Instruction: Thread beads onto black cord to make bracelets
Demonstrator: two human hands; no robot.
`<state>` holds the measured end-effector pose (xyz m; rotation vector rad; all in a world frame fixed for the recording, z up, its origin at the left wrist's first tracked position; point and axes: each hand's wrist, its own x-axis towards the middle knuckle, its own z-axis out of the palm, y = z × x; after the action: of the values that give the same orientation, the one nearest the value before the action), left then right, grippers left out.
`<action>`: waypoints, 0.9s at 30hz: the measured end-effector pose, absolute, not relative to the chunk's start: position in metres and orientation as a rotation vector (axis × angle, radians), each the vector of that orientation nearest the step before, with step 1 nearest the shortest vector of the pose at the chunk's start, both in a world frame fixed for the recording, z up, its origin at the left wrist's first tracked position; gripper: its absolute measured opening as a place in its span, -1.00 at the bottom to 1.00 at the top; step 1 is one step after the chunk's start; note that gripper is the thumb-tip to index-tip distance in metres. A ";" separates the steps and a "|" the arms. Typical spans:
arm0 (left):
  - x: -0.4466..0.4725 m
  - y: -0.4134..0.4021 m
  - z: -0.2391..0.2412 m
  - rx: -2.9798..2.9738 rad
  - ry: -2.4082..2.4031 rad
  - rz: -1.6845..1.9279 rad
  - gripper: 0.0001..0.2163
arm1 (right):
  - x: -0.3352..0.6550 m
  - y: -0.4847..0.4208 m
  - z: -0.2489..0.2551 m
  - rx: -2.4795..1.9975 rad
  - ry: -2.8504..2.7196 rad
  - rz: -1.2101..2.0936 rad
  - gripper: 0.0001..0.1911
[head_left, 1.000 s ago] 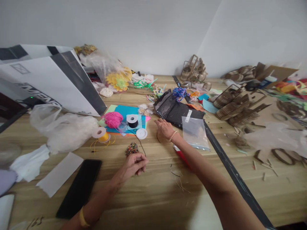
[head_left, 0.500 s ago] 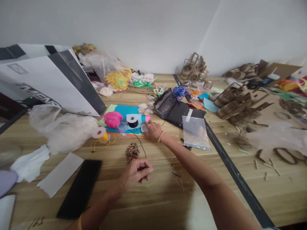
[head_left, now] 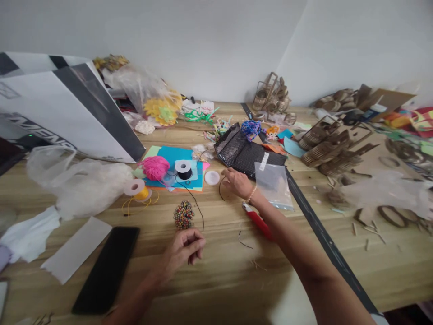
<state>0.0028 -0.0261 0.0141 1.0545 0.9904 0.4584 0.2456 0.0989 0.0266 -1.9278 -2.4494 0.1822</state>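
My left hand (head_left: 185, 249) rests on the wooden table with its fingers curled and pinched on the end of a thin black cord (head_left: 196, 206). The cord runs up to a black spool (head_left: 183, 170) on blue paper. A ball of coloured beads (head_left: 183, 215) lies just above my left hand. My right hand (head_left: 237, 182) is stretched out further back, fingers closed on another piece of black cord (head_left: 220, 189), right of a white round lid (head_left: 212, 177). A red-handled tool (head_left: 259, 220) lies under my right forearm.
A black phone (head_left: 106, 271) and white paper (head_left: 76, 248) lie at the left front. An orange thread spool (head_left: 137, 189), pink yarn (head_left: 154, 167), a black mesh pouch (head_left: 241, 153) and a clear zip bag (head_left: 273, 184) surround the hands. Wooden baskets (head_left: 329, 149) crowd the right.
My right hand drew back to the right from the spool and white lid, now holding a piece of cord. The red tool shows again. My left hand stayed put.
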 end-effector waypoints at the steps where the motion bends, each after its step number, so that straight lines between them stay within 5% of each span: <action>1: 0.004 -0.028 0.012 1.037 0.977 0.458 -0.57 | 0.249 0.091 0.027 -1.948 -2.500 0.197 -0.75; 13: 0.018 -0.054 0.001 0.935 0.846 0.491 -0.33 | 0.248 0.029 0.018 -1.815 -2.835 0.104 -0.77; 19: 0.016 -0.059 -0.005 1.029 0.812 0.433 -0.47 | 0.269 0.003 0.041 -1.603 -3.002 0.508 -0.85; 22: 0.018 -0.061 -0.007 1.052 0.822 0.378 -0.50 | 0.267 0.016 0.049 -1.754 -2.904 0.394 -0.92; 27: 0.020 -0.061 -0.006 1.068 0.822 0.330 -0.55 | 0.250 0.067 0.034 -1.845 -2.758 0.104 -0.75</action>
<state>0.0201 -0.0614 -0.0060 1.0677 0.8224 0.3300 0.2496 0.0671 0.0342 -1.8454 -2.7583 0.1036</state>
